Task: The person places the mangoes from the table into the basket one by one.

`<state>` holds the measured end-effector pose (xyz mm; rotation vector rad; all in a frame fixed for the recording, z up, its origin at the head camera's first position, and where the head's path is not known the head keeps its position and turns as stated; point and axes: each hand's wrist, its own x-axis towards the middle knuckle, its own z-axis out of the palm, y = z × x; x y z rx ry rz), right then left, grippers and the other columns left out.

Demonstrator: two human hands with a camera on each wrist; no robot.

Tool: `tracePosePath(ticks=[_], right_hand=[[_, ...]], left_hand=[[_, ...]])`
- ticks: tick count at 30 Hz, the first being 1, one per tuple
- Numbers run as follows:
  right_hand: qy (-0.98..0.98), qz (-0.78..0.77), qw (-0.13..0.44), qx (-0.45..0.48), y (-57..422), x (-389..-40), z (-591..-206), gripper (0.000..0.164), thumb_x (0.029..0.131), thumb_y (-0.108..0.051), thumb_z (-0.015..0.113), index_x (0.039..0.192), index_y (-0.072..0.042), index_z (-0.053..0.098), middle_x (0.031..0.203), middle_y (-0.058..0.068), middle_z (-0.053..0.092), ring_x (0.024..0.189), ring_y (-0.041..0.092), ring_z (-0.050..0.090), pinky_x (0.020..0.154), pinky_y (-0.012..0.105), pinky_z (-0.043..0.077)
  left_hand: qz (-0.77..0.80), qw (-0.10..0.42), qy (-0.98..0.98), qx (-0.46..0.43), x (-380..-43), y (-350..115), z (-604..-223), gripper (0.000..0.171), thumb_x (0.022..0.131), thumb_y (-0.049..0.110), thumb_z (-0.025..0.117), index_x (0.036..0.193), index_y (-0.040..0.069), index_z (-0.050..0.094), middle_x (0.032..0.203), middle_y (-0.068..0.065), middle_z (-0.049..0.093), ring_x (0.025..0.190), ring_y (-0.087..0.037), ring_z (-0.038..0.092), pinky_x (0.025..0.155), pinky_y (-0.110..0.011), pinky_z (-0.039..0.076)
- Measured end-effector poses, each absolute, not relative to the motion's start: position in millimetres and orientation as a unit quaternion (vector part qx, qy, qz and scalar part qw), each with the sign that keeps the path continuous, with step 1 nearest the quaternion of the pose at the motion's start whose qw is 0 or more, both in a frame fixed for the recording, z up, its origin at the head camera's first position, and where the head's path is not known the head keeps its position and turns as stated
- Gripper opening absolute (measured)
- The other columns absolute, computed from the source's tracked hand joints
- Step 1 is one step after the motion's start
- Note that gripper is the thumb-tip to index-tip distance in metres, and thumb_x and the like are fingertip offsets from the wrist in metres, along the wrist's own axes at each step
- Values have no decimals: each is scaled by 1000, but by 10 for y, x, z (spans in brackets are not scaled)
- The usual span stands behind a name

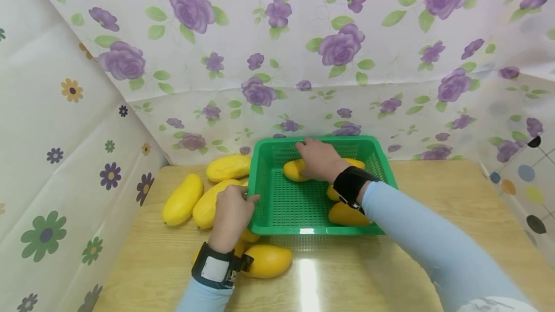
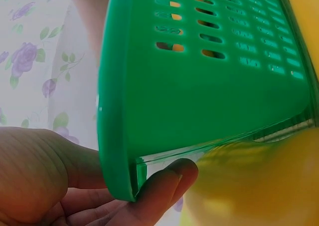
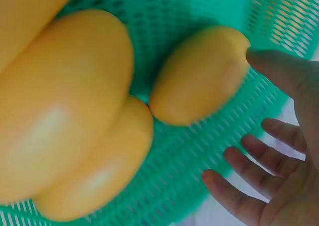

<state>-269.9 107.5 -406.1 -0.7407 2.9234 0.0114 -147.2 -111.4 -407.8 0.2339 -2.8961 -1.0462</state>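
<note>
A green plastic basket (image 1: 312, 231) with slotted walls stands on the table, several yellow mangoes inside it. My left hand (image 1: 234, 213) grips its left rim; in the left wrist view the thumb and fingers pinch the green rim (image 2: 113, 136) near a corner. Inside the basket, my right hand (image 1: 321, 160) is over a mango (image 1: 293, 171) toward the back. From the right wrist, the fingers are spread and the thumb touches the end of that mango (image 3: 199, 79). Other mangoes lie along the basket's right side, one of them (image 1: 347, 214) near the front, partly covered by the right forearm.
Left of the basket, more yellow mangoes lie on the wooden table (image 1: 143, 264), including one long mango (image 1: 183, 200) at the outer left. Another mango (image 1: 269, 261) is in front of the basket. A flowered cloth (image 1: 260, 61) hangs close behind the basket.
</note>
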Motion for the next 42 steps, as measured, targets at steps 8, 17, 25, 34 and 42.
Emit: tracePosePath(ticks=[8,17,25,34,42], right_hand=[[981,-91,8,-169,1639,-2624,-3666,70,82,-42,68,138,-11,40,137,16,44,116,32,51,90,48,48],[987,-148,11,-66,2449,-2390,-3584,72,85,-37,65,137,4,37,129,29,46,100,40,56,78,52,50],[981,-188,42,-36,2801,-2189,-3758,68,86,-39,62,125,15,47,118,33,57,99,44,59,83,55,48],[972,-212,103,-20,2830,-2049,-3914,44,88,-37,60,55,-11,47,49,-1,42,44,16,47,43,27,36],[968,-224,113,-18,2819,-2014,-3973,44,88,-33,60,51,-13,47,45,-3,39,43,18,53,46,28,44]], left_hand=[[-347,19,-935,75,-1479,-1122,-4095,31,82,20,72,106,0,70,88,-12,71,64,-13,62,48,-23,47],[-343,24,-936,76,-1470,-1127,-4081,31,82,20,72,106,-1,69,89,-14,71,66,-15,64,50,-25,49],[-353,23,-933,71,-1462,-1124,-4083,28,83,18,72,103,-1,70,83,-13,71,63,-14,64,49,-25,50],[-348,25,-934,74,-1448,-1135,-4082,27,82,19,72,102,0,71,82,-12,71,63,-14,64,49,-25,49],[-315,23,-946,66,-1452,-1142,-4069,31,82,25,72,105,4,71,85,-10,71,63,-14,61,49,-24,46]])
